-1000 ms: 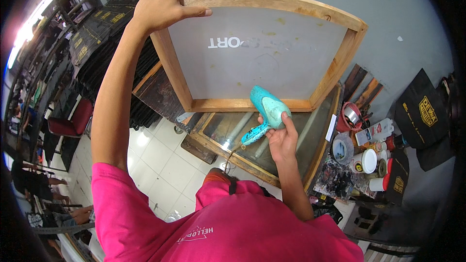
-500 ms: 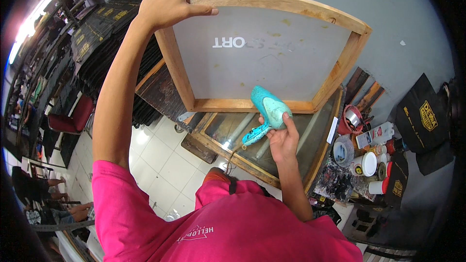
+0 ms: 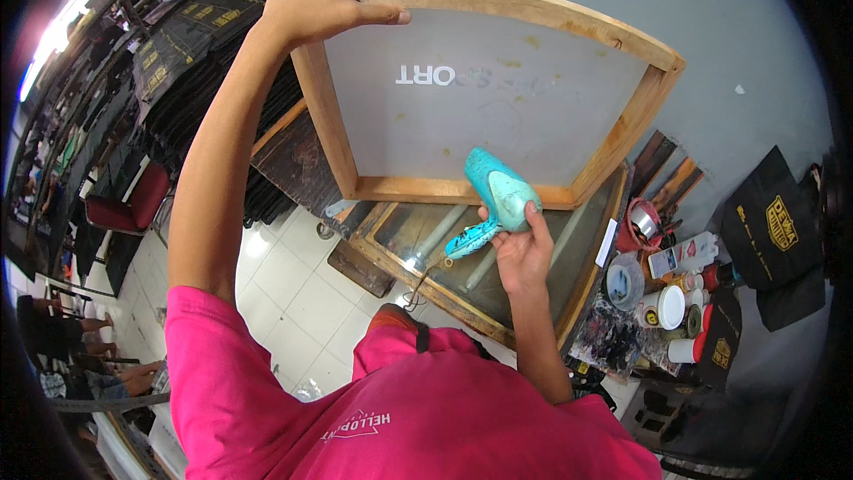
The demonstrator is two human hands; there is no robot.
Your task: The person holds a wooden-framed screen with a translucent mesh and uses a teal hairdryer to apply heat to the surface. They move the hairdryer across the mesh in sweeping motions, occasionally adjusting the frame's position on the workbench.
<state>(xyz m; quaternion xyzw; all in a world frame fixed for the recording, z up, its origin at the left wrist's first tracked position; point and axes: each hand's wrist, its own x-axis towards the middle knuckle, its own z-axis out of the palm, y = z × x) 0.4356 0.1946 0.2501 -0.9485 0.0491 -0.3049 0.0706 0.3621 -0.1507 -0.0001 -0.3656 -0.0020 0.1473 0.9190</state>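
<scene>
A wooden-framed printing screen (image 3: pixel 373 138) stands tilted upright in front of me, with pale mesh and some clear white lettering in it. My left hand (image 3: pixel 324 2) is closed over its upper left corner, thumb along the near side of the top bar. In my right hand (image 3: pixel 522 253) is a turquoise hair dryer (image 3: pixel 508 198), gripped around the rear of its body. Its nozzle points up toward the lower part of the mesh, and the paint-marked handle hangs to the left. Under the screen's bottom bar lies a glass-topped wooden light table (image 3: pixel 426 229) with tubes beneath the glass.
Paint tubs (image 3: pixel 665 307), bottles and a red pail (image 3: pixel 640 224) crowd a stained surface at right. Black printed bags (image 3: pixel 769 222) hang on the grey wall. At left are stacked black material (image 3: pixel 200 71) and a red chair (image 3: pixel 133 204). Other people (image 3: pixel 107 382) sit at lower left.
The hair dryer has shifted slightly up and right across the mesh. My left hand keeps its grip on the screen, and the whole view has moved a little.
</scene>
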